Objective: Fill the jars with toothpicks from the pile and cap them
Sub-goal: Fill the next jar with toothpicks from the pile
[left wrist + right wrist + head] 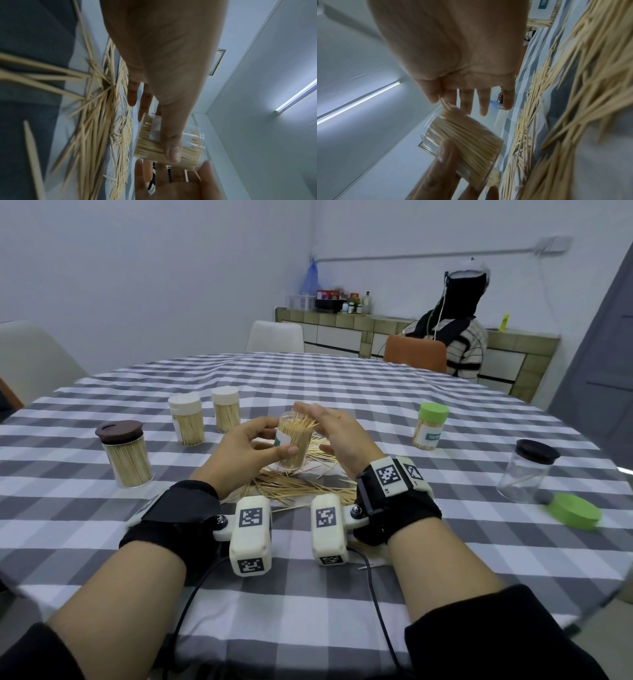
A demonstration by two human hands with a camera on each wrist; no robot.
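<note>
A clear uncapped jar [295, 441] packed with toothpicks is tilted above the loose toothpick pile [301, 486] on the checked tablecloth. My left hand [246, 446] grips the jar's body, thumb across the front; the left wrist view shows that thumb on the jar [154, 147]. My right hand [339, 433] is open with straight fingers at the jar's mouth, touching the toothpick tips that stick out. In the right wrist view the right hand [453, 54] stretches over the jar [465, 138], with the pile [573, 81] alongside. No cap is on this jar.
Capped full jars stand to the left: a brown-lidded one [125, 455] and two white-capped ones [186, 419] [225, 410]. At right are a green-capped jar [430, 426], a nearly empty dark-lidded jar [527, 474] and a loose green cap [575, 510]. A person [455, 337] sits beyond the table.
</note>
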